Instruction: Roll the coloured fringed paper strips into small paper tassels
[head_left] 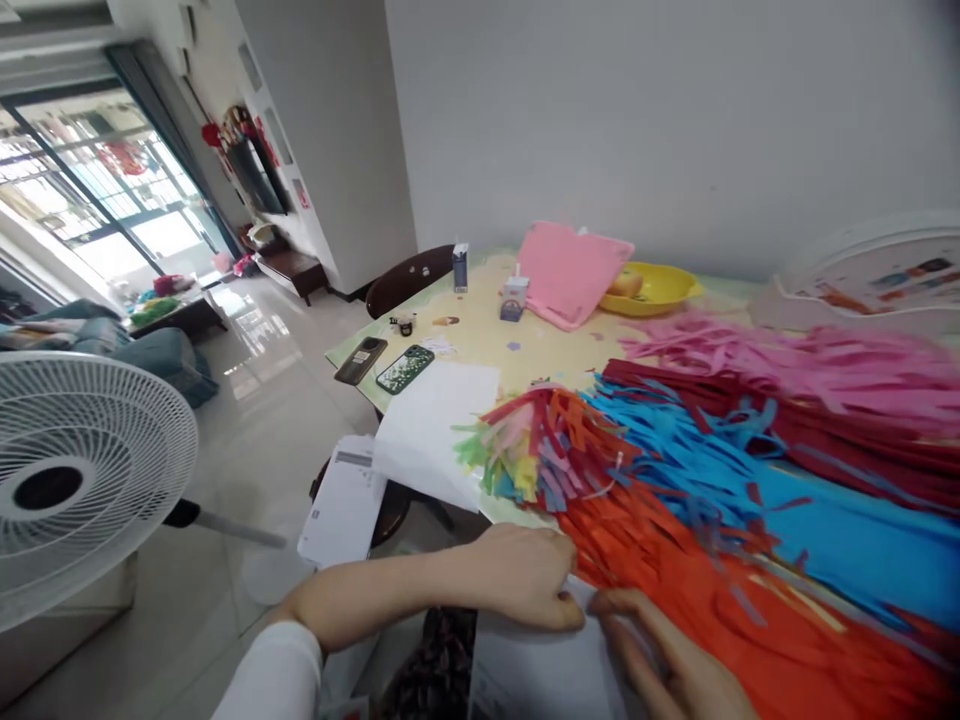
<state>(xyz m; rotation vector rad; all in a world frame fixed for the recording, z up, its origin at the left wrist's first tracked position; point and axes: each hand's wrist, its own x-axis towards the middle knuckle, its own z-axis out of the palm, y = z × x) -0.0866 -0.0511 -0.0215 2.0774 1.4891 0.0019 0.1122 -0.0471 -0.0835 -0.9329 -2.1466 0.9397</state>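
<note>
My left hand (525,578) reaches in from the lower left, its fingers curled closed at the top edge of a whitish paper or plastic piece (544,665). Whether that piece is a sheet or a bag I cannot tell. My right hand (671,655) grips the same edge from the right, thumb and fingers close together. Just beyond the hands lie orange-red cut strips (645,545) and a bundle of multicoloured strips (551,450). A white sheet (442,425) hangs partly over the table's edge.
Blue strips (862,530), dark red strips (810,440) and pink strips (847,370) cover the table's right side. Further back are a pink tablet case (574,275), a yellow bowl (664,288), a small carton (514,298) and phones (405,370). A fan (82,480) stands left.
</note>
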